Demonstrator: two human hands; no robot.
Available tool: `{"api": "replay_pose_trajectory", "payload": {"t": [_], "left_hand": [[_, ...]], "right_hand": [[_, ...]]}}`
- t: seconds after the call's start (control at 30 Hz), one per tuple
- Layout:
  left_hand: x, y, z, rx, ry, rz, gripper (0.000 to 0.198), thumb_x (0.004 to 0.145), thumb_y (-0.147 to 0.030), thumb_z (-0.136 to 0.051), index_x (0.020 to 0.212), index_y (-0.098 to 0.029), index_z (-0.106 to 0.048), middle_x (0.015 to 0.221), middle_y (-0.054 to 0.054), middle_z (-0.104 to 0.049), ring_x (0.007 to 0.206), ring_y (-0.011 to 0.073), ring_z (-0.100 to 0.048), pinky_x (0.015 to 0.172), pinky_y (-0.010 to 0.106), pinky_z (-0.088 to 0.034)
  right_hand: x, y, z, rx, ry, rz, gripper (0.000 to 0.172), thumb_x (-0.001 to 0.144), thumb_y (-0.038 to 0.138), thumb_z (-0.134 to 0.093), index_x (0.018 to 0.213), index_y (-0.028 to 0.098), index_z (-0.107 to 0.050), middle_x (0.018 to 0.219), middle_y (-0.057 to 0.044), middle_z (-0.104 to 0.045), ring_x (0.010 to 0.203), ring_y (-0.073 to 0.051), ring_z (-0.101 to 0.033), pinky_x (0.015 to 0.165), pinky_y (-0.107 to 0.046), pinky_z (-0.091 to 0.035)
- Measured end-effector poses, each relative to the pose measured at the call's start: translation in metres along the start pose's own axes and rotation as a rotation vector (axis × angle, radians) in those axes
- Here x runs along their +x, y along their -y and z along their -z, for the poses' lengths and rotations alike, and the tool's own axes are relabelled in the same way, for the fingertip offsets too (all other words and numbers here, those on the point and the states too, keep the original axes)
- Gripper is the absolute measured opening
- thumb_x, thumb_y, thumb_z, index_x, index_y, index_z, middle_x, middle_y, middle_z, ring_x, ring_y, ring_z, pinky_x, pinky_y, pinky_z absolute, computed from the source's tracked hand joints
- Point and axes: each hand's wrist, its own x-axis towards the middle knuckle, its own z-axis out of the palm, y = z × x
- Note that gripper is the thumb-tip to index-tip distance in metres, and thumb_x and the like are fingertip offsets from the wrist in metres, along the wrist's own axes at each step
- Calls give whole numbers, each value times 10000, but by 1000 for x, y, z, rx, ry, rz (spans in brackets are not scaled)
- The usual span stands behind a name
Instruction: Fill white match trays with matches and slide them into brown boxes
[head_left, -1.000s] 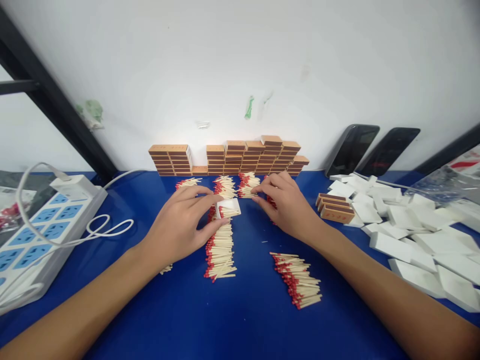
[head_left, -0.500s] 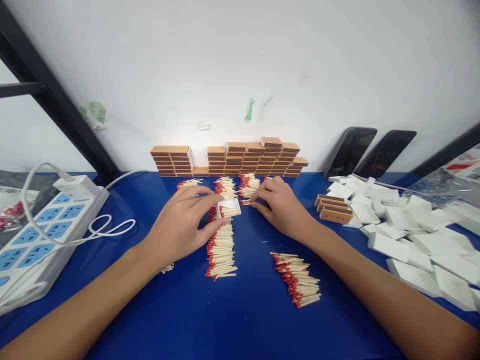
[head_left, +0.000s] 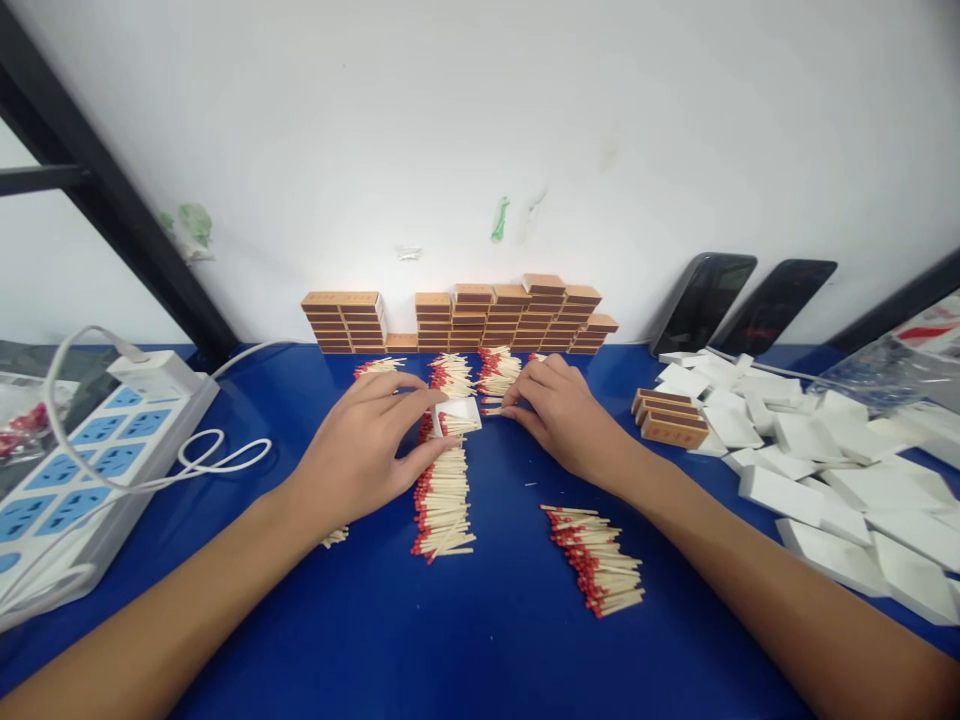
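Between thumb and fingers, my left hand (head_left: 367, 445) grips a small white matchbox tray (head_left: 470, 408) with a few red-headed matches inside. The tray is tilted above a long pile of matches (head_left: 442, 505). Just right of it, the fingertips of my right hand (head_left: 559, 410) pinch matches (head_left: 492, 411) whose red heads point toward the tray; how many is hidden. Beyond the hands lie further piles of matches, one in the middle (head_left: 450, 374) and one beside it (head_left: 497, 370). Another pile of matches (head_left: 596, 562) rests nearer me on the right.
Closed matchboxes (head_left: 343, 325) are stacked along the wall. Several more matchboxes (head_left: 670, 425) stand at right, beside a heap of white trays (head_left: 806, 440). Two dark phones (head_left: 705, 300) lean on the wall. A power strip (head_left: 90, 465) with white cables lies at left on the blue table (head_left: 480, 640).
My right hand has shifted very slightly, and the pinched matches sit a little lower. My left hand and the tray have stayed in place.
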Motion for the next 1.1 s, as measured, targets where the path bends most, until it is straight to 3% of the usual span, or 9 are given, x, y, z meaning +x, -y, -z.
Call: {"api": "replay_pose_trajectory", "payload": {"t": [0.37, 0.8, 0.93, 1.1], "left_hand": [[-1, -1, -2, -3, 2, -9, 366, 945, -369, -739, 1216, -129, -691, 1079, 126, -752, 1090, 277, -701, 981, 440, -564], [1, -10, -3, -76, 9, 10, 359, 958, -356, -720, 1236, -130, -698, 1087, 139, -749, 1094, 278, -693, 958, 438, -577], [1, -8, -3, -71, 4, 13, 373, 951, -368, -730, 1239, -133, -700, 1087, 135, -749, 1092, 276, -696, 967, 441, -576], [0, 0, -1, -21, -10, 16, 351, 949, -387, -732, 1196, -141, -695, 1069, 120, -760, 1091, 275, -707, 986, 446, -569]], "right_hand": [[1, 28, 25, -35, -185, 65, 148, 1025, 297, -588, 965, 182, -661, 981, -103, -666, 931, -262, -514, 823, -415, -428], [0, 55, 16, -39, -129, 117, 134, 1046, 234, -542, 1007, 175, -657, 996, -122, -663, 941, -260, -524, 820, -422, -424], [1, 49, 17, 24, -165, 104, 108, 1034, 238, -568, 1016, 180, -657, 1021, -116, -671, 946, -254, -516, 840, -413, -435], [1, 17, 15, 35, -190, 2, 148, 1040, 250, -550, 1010, 188, -682, 984, -100, -654, 950, -252, -506, 845, -413, -422]]}}
